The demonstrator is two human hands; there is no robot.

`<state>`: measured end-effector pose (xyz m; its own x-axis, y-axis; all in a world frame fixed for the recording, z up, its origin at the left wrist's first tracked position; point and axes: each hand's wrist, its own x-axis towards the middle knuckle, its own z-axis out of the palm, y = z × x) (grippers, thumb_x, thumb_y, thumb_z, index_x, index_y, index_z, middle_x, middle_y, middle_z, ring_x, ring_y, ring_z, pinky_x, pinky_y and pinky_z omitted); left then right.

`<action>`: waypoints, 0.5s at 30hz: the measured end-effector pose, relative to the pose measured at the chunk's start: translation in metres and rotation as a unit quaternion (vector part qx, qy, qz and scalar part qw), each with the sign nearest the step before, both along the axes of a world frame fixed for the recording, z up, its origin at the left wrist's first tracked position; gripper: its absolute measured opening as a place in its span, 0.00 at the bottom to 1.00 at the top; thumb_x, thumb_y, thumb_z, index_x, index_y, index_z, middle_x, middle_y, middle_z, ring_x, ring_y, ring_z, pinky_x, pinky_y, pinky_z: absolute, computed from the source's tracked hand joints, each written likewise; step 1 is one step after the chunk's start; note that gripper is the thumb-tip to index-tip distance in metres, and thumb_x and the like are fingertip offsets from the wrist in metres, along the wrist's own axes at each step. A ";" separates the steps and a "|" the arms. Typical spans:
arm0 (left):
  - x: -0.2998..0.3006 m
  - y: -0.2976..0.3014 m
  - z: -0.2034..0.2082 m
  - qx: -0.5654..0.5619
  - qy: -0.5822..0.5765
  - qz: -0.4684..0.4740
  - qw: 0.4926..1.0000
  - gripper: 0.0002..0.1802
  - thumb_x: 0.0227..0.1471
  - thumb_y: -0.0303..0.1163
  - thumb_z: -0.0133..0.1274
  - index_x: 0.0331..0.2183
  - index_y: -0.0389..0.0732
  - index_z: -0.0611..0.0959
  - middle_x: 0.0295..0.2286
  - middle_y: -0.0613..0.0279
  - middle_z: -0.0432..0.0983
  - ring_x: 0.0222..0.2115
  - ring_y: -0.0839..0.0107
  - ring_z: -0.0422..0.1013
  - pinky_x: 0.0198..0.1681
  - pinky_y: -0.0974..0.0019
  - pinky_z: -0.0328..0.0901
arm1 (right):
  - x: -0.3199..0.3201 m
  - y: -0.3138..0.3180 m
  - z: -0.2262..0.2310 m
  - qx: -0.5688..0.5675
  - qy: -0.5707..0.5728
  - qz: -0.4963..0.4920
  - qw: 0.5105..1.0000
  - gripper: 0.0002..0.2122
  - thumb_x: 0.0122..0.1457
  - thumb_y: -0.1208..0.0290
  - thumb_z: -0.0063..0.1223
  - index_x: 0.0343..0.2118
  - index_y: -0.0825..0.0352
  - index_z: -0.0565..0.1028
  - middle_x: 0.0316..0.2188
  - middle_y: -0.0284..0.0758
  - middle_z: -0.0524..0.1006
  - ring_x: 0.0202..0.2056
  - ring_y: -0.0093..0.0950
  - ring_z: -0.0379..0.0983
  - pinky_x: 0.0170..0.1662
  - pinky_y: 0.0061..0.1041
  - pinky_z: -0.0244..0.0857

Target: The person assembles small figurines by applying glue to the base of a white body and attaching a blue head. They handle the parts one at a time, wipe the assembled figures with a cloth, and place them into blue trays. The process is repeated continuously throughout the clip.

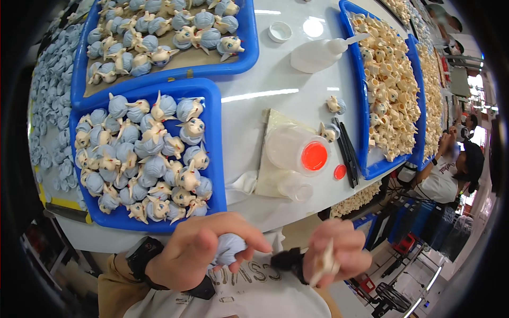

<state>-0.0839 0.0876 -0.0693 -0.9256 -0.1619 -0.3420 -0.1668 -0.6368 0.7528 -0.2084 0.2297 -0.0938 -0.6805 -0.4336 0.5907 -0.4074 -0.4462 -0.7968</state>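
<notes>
My left hand (191,246) curls around a light-blue doll hair piece (231,248), close to the near edge of the table. Opposite it, my right hand (342,246) pinches a cream doll head piece (325,264) with pointed parts; motion smears it a little. The two pieces are apart. Just beyond my left hand is a blue tray (216,153) heaped with doll heads, blue hair on cream faces.
Another blue tray (249,37) of doll heads lies farther back, with loose hair pieces (50,116) at left. A squeeze bottle (313,55), a tub with a red patch (289,148) and black tweezers (347,153) lie mid-table. Cream pieces fill a right tray (363,106). A co-worker (442,177) sits at right.
</notes>
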 end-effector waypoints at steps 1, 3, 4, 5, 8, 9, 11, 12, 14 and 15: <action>0.000 0.000 0.000 0.003 -0.001 -0.012 1.000 0.40 0.52 0.59 0.21 0.31 0.32 0.76 0.24 0.55 0.68 0.16 0.77 0.63 0.16 0.76 0.57 | 0.002 -0.002 0.005 0.038 0.026 0.068 0.997 0.14 0.46 0.63 0.57 0.31 0.67 0.68 0.24 0.37 0.71 0.24 0.30 0.67 0.28 0.24 0.62; 0.001 -0.001 0.000 0.040 0.016 -0.030 0.999 0.37 0.54 0.56 0.24 0.35 0.31 0.74 0.26 0.58 0.68 0.22 0.77 0.64 0.25 0.76 0.58 | 0.012 -0.010 0.013 0.078 0.086 0.108 0.987 0.13 0.53 0.57 0.49 0.31 0.61 0.63 0.25 0.35 0.72 0.29 0.30 0.67 0.37 0.31 0.60; 0.002 -0.002 -0.001 0.059 0.025 -0.039 0.997 0.35 0.55 0.55 0.25 0.36 0.31 0.74 0.28 0.60 0.68 0.25 0.77 0.64 0.29 0.76 0.59 | 0.015 -0.019 0.017 0.057 0.098 0.109 0.988 0.09 0.51 0.64 0.49 0.30 0.64 0.66 0.24 0.36 0.70 0.26 0.29 0.66 0.32 0.27 0.60; 0.003 0.000 -0.005 0.023 0.047 -0.029 0.998 0.33 0.56 0.52 0.25 0.37 0.32 0.73 0.29 0.61 0.68 0.28 0.77 0.63 0.33 0.75 0.58 | 0.015 -0.033 0.019 0.030 0.105 0.120 0.987 0.07 0.50 0.70 0.48 0.30 0.66 0.70 0.22 0.37 0.68 0.23 0.29 0.65 0.27 0.24 0.59; 0.005 0.003 -0.007 0.053 0.047 -0.029 0.997 0.30 0.57 0.50 0.24 0.38 0.32 0.72 0.30 0.61 0.68 0.30 0.78 0.63 0.35 0.76 0.57 | 0.048 -0.029 0.014 0.126 0.057 -0.006 0.990 0.13 0.56 0.56 0.40 0.29 0.61 0.58 0.24 0.39 0.75 0.31 0.33 0.68 0.43 0.38 0.53; 0.004 0.004 -0.009 0.059 0.051 -0.029 0.997 0.29 0.58 0.48 0.24 0.36 0.33 0.71 0.28 0.63 0.67 0.29 0.79 0.62 0.33 0.76 0.57 | 0.051 -0.035 0.013 0.108 0.053 -0.032 0.992 0.13 0.56 0.55 0.39 0.29 0.61 0.57 0.24 0.40 0.75 0.31 0.34 0.69 0.44 0.39 0.52; 0.005 0.001 -0.009 0.098 0.040 -0.068 0.992 0.29 0.57 0.49 0.24 0.34 0.33 0.71 0.27 0.64 0.66 0.28 0.79 0.61 0.32 0.75 0.57 | 0.040 -0.033 0.006 0.091 0.100 -0.008 0.991 0.15 0.57 0.53 0.37 0.29 0.61 0.56 0.26 0.42 0.75 0.31 0.36 0.69 0.43 0.39 0.50; 0.006 0.000 -0.009 0.119 0.034 -0.087 0.988 0.28 0.57 0.49 0.25 0.33 0.33 0.71 0.26 0.65 0.66 0.27 0.79 0.61 0.31 0.75 0.58 | 0.037 -0.028 0.008 0.118 0.094 0.008 0.988 0.16 0.56 0.52 0.37 0.30 0.61 0.56 0.27 0.42 0.75 0.31 0.37 0.69 0.42 0.39 0.50; 0.007 0.003 -0.007 0.119 0.013 -0.079 0.990 0.29 0.57 0.50 0.27 0.32 0.33 0.70 0.25 0.64 0.65 0.26 0.77 0.61 0.29 0.74 0.57 | 0.034 -0.023 0.013 0.171 0.081 0.044 0.981 0.17 0.56 0.50 0.37 0.30 0.61 0.55 0.28 0.43 0.75 0.31 0.37 0.69 0.42 0.38 0.51; 0.009 0.005 -0.010 0.112 0.028 -0.065 0.991 0.28 0.56 0.50 0.28 0.32 0.33 0.70 0.25 0.64 0.65 0.25 0.76 0.61 0.29 0.74 0.57 | 0.031 -0.023 0.010 0.162 0.096 0.058 0.980 0.19 0.55 0.48 0.37 0.31 0.62 0.55 0.30 0.45 0.75 0.32 0.38 0.69 0.37 0.35 0.54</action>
